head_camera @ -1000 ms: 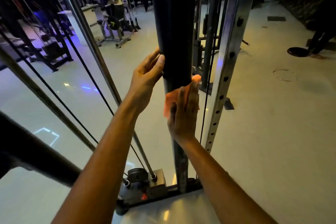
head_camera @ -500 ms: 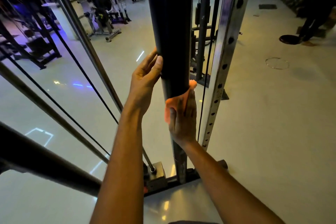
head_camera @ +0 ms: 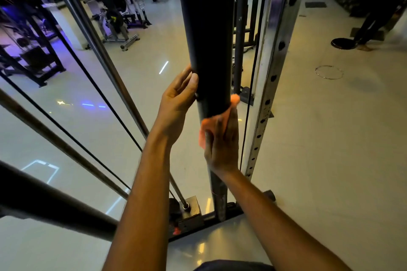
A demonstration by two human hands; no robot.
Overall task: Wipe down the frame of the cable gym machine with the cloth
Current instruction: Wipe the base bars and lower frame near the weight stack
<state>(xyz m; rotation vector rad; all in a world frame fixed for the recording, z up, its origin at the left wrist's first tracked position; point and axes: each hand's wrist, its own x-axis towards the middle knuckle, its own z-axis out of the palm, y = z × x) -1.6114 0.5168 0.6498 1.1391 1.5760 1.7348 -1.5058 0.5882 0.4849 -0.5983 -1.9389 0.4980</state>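
Observation:
The black upright post [head_camera: 207,28] of the cable machine's frame rises in the middle of the head view. My right hand [head_camera: 222,145] presses an orange cloth [head_camera: 204,127] flat against the post's front, fingers straight and pointing up. The cloth shows above and to the left of the fingers. My left hand [head_camera: 176,103] rests against the post's left side, a little higher, with its fingers extended upward along it.
A perforated steel upright [head_camera: 275,61] stands just right of the post, with a thin black cable [head_camera: 246,116] between them. Slanted guide rods [head_camera: 105,57] run left down to the base block [head_camera: 191,211]. A thick dark bar [head_camera: 44,200] crosses lower left. A person [head_camera: 370,24] stands far right.
My right hand rubbed the cloth slightly down the post, then back up a little. My left hand stayed on the post's left side. The view tilted downward.

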